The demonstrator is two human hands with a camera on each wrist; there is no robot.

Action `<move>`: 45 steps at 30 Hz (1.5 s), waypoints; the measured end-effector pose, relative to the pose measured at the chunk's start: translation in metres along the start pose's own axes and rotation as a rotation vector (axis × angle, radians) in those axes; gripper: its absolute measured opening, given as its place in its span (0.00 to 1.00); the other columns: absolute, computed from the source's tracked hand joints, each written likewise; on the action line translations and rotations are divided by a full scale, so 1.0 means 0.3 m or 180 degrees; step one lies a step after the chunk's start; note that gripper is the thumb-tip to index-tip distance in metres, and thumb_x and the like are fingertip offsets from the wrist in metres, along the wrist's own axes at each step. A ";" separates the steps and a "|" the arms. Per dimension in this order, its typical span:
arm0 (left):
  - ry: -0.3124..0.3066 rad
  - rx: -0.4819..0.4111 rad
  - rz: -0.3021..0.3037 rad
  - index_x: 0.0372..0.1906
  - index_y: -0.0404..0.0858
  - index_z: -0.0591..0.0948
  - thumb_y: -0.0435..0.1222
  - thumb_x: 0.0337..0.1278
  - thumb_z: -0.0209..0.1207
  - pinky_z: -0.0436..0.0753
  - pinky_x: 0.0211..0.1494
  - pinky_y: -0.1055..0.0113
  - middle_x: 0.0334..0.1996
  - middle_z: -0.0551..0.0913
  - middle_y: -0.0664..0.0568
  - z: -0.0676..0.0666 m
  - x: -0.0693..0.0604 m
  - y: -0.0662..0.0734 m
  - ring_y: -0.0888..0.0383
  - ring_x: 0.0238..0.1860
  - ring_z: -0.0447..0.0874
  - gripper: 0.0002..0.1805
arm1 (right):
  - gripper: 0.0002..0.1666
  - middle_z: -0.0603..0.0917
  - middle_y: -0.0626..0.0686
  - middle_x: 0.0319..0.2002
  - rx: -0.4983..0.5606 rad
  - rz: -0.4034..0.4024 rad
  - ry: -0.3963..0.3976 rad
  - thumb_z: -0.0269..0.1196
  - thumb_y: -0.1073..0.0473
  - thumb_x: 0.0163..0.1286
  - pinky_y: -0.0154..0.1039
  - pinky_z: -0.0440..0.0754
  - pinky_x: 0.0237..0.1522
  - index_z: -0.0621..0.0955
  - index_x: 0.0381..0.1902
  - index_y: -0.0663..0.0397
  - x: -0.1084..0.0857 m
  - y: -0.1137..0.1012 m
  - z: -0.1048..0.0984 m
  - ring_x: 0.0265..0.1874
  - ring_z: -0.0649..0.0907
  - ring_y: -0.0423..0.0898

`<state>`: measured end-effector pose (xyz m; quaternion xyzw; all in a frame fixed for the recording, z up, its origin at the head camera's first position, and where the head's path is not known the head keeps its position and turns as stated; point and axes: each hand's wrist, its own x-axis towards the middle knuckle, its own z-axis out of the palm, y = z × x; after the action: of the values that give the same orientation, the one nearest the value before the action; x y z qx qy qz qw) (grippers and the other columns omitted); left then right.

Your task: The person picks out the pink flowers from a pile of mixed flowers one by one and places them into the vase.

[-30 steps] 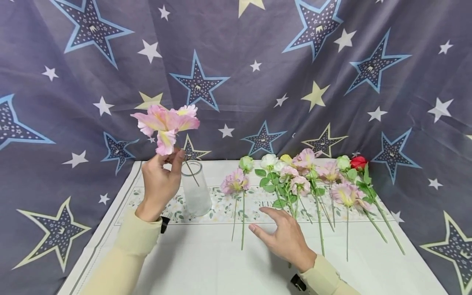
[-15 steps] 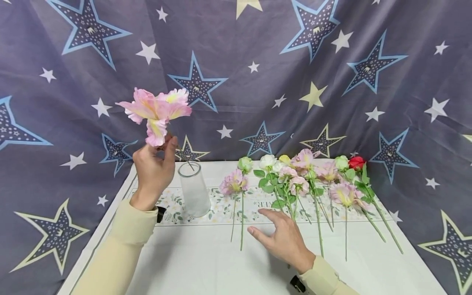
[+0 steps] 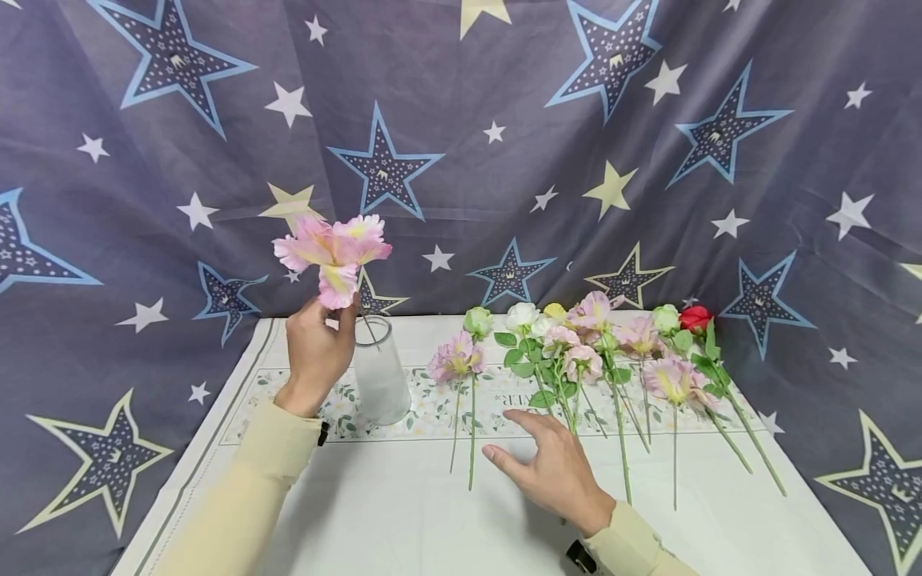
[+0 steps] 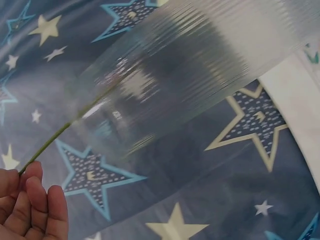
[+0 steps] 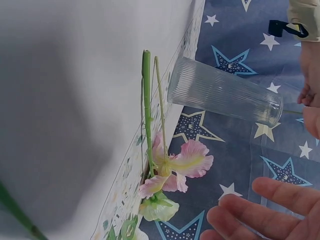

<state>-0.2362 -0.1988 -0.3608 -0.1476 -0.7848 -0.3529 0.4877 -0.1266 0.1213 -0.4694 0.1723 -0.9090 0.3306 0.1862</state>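
Observation:
My left hand [image 3: 320,348] pinches the thin stem of a pink-and-yellow iris [image 3: 336,250] just below its bloom. The lower stem passes through the mouth of a clear ribbed glass vase [image 3: 382,380], which stands upright. In the left wrist view, the green stem [image 4: 47,143] runs from the fingertips into the vase [image 4: 165,75]; the bloom is out of that view. My right hand [image 3: 551,468] holds nothing, hovering over the table with thumb and fingers spread. Beyond its fingers lie a second pink iris [image 3: 457,358] and a pale green rose [image 3: 479,321].
Several loose flowers lie to the right, among them white roses [image 3: 522,315], another pink iris [image 3: 677,379] and a red rose [image 3: 695,319]. Their stems point toward the front of the white table [image 3: 403,512]. A star-patterned curtain [image 3: 461,200] hangs close behind and at both sides.
The left hand first lifted the iris up and left, then brought it back right and down, so its stem now enters the vase mouth. The right hand has stayed nearly still.

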 end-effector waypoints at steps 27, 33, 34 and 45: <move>-0.0632 0.0572 -0.0343 0.28 0.33 0.86 0.32 0.55 0.71 0.74 0.36 0.48 0.30 0.82 0.43 0.019 -0.104 -0.072 0.42 0.38 0.76 0.06 | 0.34 0.87 0.51 0.56 0.0012 -0.0006 -0.0017 0.70 0.32 0.63 0.54 0.85 0.53 0.85 0.59 0.46 0.006 0.001 0.000 0.55 0.85 0.52; -0.0835 0.0878 -0.0827 0.44 0.36 0.89 0.36 0.51 0.70 0.78 0.36 0.44 0.41 0.84 0.43 -0.021 -0.123 -0.054 0.43 0.41 0.79 0.15 | 0.35 0.87 0.52 0.55 0.0005 0.0019 -0.0050 0.70 0.32 0.63 0.55 0.85 0.53 0.85 0.60 0.45 0.006 0.002 0.000 0.55 0.85 0.53; -0.0890 0.0904 -0.0899 0.46 0.37 0.89 0.39 0.51 0.71 0.78 0.35 0.45 0.41 0.84 0.43 -0.028 -0.126 -0.051 0.44 0.40 0.80 0.16 | 0.35 0.87 0.52 0.55 0.0003 0.0026 -0.0057 0.70 0.31 0.63 0.55 0.85 0.53 0.84 0.60 0.45 0.006 0.002 -0.001 0.55 0.85 0.53; -0.1237 0.0953 -0.1193 0.60 0.32 0.81 0.53 0.50 0.75 0.78 0.43 0.43 0.48 0.84 0.39 -0.085 -0.190 -0.022 0.39 0.45 0.82 0.37 | 0.34 0.87 0.52 0.55 0.0008 0.0046 -0.0051 0.70 0.32 0.63 0.55 0.85 0.53 0.84 0.60 0.45 0.004 0.010 0.002 0.55 0.85 0.53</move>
<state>-0.1958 -0.2148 -0.4059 0.0084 -0.9202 -0.2823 0.2711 -0.1291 0.1231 -0.4709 0.1685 -0.9113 0.3317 0.1763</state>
